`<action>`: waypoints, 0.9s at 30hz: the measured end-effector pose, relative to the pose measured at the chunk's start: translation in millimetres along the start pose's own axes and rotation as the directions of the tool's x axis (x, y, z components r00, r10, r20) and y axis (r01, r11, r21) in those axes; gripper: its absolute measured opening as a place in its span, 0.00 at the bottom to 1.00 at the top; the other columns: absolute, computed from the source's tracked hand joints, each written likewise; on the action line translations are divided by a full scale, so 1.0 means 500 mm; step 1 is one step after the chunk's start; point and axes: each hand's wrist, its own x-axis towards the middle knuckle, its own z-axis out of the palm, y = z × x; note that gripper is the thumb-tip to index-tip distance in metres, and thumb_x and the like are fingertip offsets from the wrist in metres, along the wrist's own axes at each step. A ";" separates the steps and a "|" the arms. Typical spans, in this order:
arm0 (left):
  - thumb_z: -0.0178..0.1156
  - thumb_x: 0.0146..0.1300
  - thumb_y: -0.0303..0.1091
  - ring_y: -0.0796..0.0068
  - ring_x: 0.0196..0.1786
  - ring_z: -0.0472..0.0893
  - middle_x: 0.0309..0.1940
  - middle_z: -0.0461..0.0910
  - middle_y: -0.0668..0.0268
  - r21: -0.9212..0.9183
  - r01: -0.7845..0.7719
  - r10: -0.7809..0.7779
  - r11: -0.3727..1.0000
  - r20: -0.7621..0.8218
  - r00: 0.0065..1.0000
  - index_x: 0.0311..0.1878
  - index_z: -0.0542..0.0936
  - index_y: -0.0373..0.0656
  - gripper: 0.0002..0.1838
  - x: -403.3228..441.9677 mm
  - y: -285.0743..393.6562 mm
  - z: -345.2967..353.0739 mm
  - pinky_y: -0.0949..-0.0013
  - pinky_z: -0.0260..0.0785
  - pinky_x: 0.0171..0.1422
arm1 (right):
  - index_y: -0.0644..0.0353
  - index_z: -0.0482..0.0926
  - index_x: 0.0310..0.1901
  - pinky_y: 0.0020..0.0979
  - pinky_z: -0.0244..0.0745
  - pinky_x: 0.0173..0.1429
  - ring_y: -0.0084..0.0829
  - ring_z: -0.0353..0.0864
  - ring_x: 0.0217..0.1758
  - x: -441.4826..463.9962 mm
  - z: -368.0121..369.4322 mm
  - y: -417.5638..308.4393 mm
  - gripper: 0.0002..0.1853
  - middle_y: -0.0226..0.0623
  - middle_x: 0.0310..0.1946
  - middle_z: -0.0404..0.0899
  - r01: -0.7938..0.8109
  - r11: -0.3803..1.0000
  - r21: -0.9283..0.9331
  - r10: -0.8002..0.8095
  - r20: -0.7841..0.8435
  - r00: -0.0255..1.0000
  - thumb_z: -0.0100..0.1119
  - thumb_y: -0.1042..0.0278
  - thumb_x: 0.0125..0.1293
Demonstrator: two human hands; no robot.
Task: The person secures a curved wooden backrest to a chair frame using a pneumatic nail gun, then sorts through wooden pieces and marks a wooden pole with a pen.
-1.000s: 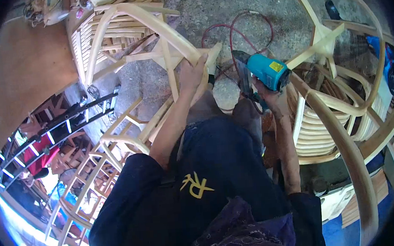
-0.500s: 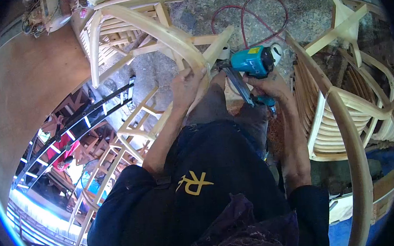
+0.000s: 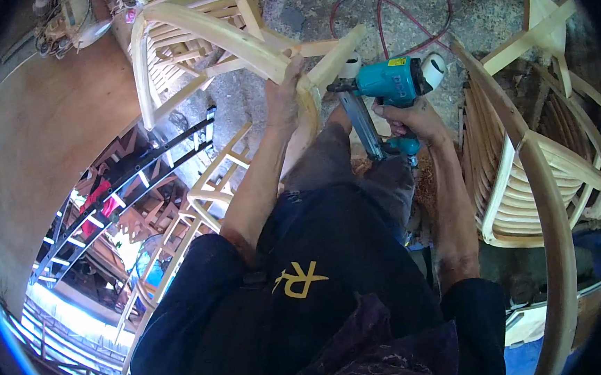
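"What does the right hand (image 3: pixel 411 119) have?"
"It's wrapped around a teal nail gun (image 3: pixel 385 82), centre of the scene, towards the far side."
"And the left hand (image 3: pixel 282 98)?"
"Clasped on a pale wooden frame (image 3: pixel 224 39), left of the tool."
"Are tool and wood touching?"
"Can't tell. The tool's nose (image 3: pixel 339 86) points left, right beside the wood."
"Anything else?"
"A red hose (image 3: pixel 450 11) loops on the far floor (image 3: pixel 483 4); stacked curved pieces (image 3: pixel 525 206) stand right."
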 end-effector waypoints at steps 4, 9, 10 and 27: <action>0.71 0.65 0.55 0.70 0.60 0.76 0.58 0.76 0.58 -0.049 -0.002 0.002 0.999 -0.015 1.000 0.73 0.69 0.30 0.44 0.002 -0.001 0.005 0.66 0.68 0.66 | 0.61 0.83 0.42 0.24 0.61 0.22 0.17 0.67 0.17 0.009 0.007 0.006 0.14 0.24 0.19 0.72 -0.032 0.994 0.100 0.029 0.031 0.999 0.79 0.65 0.62; 0.67 0.67 0.54 0.56 0.73 0.70 0.67 0.72 0.48 -0.020 -0.012 0.013 1.000 0.055 0.998 0.76 0.65 0.31 0.45 0.007 -0.004 -0.002 0.55 0.66 0.76 | 0.62 0.83 0.42 0.24 0.60 0.22 0.17 0.66 0.17 0.027 -0.007 0.048 0.14 0.25 0.20 0.74 -0.084 0.996 0.001 0.084 0.001 0.996 0.79 0.66 0.61; 0.67 0.67 0.54 0.56 0.73 0.70 0.68 0.72 0.48 -0.022 -0.020 0.022 1.000 0.070 0.997 0.76 0.65 0.31 0.45 0.013 -0.012 -0.007 0.56 0.66 0.76 | 0.62 0.83 0.41 0.24 0.60 0.22 0.17 0.66 0.17 0.026 -0.005 0.044 0.14 0.25 0.20 0.75 -0.092 0.996 -0.017 0.092 0.011 0.996 0.79 0.66 0.61; 0.69 0.66 0.48 0.57 0.65 0.79 0.61 0.78 0.50 0.048 0.019 -0.022 0.999 0.059 0.998 0.75 0.64 0.34 0.42 0.017 -0.011 -0.002 0.58 0.78 0.63 | 0.59 0.85 0.44 0.25 0.73 0.35 0.22 0.82 0.31 0.058 -0.014 0.074 0.28 0.31 0.31 0.85 -0.082 0.934 -0.348 0.074 -0.035 0.997 0.79 0.41 0.57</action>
